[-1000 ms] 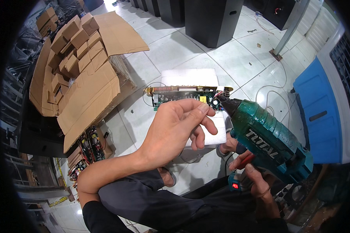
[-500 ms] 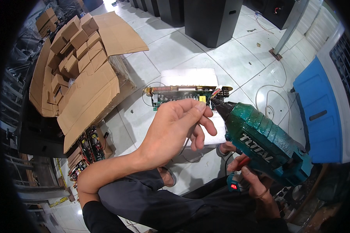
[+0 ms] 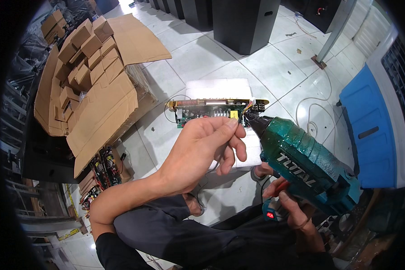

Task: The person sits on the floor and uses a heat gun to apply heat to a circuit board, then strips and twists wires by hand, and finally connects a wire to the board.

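Observation:
My right hand (image 3: 297, 211) grips a teal hot glue gun (image 3: 301, 164) by its handle, fingers at the red trigger; a red light glows at the handle's base. Its black nozzle (image 3: 256, 122) points left, close to the fingertips of my left hand (image 3: 209, 141). That hand is closed in a pinch, apparently on a thin cable, whose coloured wires (image 3: 247, 107) with a white plug rise beside the nozzle tip. My fingers cover the pinched part. Behind them lies a long green circuit board (image 3: 182, 116) with a yellow block, resting on white foam (image 3: 218, 85).
At left an open cardboard carton (image 3: 103, 119) holds several small brown boxes. More circuit boards (image 3: 105, 164) stand below it. A blue and white plastic unit (image 3: 369, 130) is at right, near a loose cord (image 3: 330, 90). Black cabinets (image 3: 245, 27) line the far floor.
The coloured wires and white plug have shifted slightly beside the nozzle. My left fingers have moved a little; the glue gun stays nearly in place.

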`<state>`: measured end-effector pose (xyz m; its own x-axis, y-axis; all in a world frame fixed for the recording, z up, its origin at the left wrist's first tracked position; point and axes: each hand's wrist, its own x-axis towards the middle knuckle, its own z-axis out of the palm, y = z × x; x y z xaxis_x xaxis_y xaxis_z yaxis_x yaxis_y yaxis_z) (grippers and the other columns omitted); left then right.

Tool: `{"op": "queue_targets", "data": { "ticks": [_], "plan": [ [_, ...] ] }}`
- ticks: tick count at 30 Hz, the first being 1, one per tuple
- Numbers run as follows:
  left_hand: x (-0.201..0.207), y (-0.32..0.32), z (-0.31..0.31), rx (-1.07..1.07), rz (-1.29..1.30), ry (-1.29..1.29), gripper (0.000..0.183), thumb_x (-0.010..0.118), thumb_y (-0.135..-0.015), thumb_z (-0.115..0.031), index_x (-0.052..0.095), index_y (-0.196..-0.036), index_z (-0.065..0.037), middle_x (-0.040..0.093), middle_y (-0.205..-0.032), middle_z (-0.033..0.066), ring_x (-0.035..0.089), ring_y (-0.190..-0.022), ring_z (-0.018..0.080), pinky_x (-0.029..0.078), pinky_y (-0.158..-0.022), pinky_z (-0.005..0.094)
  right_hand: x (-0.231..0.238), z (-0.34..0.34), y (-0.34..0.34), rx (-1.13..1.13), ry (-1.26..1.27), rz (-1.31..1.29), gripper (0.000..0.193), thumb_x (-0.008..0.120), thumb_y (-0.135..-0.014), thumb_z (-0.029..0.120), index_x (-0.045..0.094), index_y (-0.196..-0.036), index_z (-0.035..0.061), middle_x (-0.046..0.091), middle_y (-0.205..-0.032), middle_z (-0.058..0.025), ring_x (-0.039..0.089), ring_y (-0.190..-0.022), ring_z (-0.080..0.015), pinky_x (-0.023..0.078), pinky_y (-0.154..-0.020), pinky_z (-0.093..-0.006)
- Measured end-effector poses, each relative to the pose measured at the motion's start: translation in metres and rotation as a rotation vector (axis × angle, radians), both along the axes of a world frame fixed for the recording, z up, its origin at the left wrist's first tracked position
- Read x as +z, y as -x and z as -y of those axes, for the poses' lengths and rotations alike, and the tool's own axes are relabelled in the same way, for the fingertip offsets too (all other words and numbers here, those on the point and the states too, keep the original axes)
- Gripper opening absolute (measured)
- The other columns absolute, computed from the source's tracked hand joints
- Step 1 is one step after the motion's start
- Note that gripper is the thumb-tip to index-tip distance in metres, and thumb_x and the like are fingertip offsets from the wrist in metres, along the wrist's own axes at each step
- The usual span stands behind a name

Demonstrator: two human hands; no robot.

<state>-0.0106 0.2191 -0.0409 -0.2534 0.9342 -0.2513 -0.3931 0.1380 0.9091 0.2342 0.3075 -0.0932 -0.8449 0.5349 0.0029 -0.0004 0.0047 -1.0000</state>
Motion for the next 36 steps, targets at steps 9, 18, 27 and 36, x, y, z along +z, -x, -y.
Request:
{"op": "queue_targets", "data": {
  "ticks": [9,18,27,36],
  "plan": [
    [0.003,-0.001,0.000,0.011,0.028,0.028,0.031,0.046,-0.106,-0.027,0.058,-0.096,-0.001,0.065,-0.073,0.0102,0.053,-0.049,0.0101,0.041,-0.045,0.0210,0.006,-0.002,-0.005,-0.036,0.166,0.128,0.024,0.052,-0.093,0.004,0.058,-0.116,-0.0025,0.064,-0.092,-0.0077,0.050,-0.064,-0.0059,0.042,-0.060,-0.0230],
    [0.004,-0.001,-0.001,0.012,0.065,0.034,0.031,0.045,-0.106,-0.027,0.058,-0.097,-0.001,0.063,-0.068,0.0102,0.047,-0.046,0.0089,0.037,-0.043,0.0205,0.014,0.001,0.002,-0.030,0.180,0.082,0.020,0.053,-0.095,0.008,0.060,-0.110,-0.0022,0.056,-0.075,-0.0021,0.047,-0.059,-0.0048,0.037,-0.056,-0.0223],
    [0.006,-0.001,-0.001,-0.002,0.073,0.050,0.030,0.044,-0.106,-0.026,0.057,-0.096,-0.001,0.063,-0.066,0.0106,0.045,-0.043,0.0087,0.036,-0.042,0.0198,0.015,-0.002,0.000,-0.023,0.120,0.119,0.023,0.053,-0.094,0.008,0.059,-0.116,0.0009,0.062,-0.081,-0.0042,0.049,-0.061,-0.0051,0.040,-0.057,-0.0233],
    [0.006,-0.001,-0.001,-0.005,0.084,0.065,0.030,0.044,-0.106,-0.027,0.056,-0.096,-0.001,0.062,-0.066,0.0106,0.045,-0.043,0.0091,0.037,-0.042,0.0201,0.007,0.000,-0.003,-0.061,0.201,0.061,0.029,0.054,-0.095,0.009,0.055,-0.123,0.0031,0.067,-0.100,-0.0100,0.052,-0.065,-0.0057,0.044,-0.060,-0.0232]
  ]
}}
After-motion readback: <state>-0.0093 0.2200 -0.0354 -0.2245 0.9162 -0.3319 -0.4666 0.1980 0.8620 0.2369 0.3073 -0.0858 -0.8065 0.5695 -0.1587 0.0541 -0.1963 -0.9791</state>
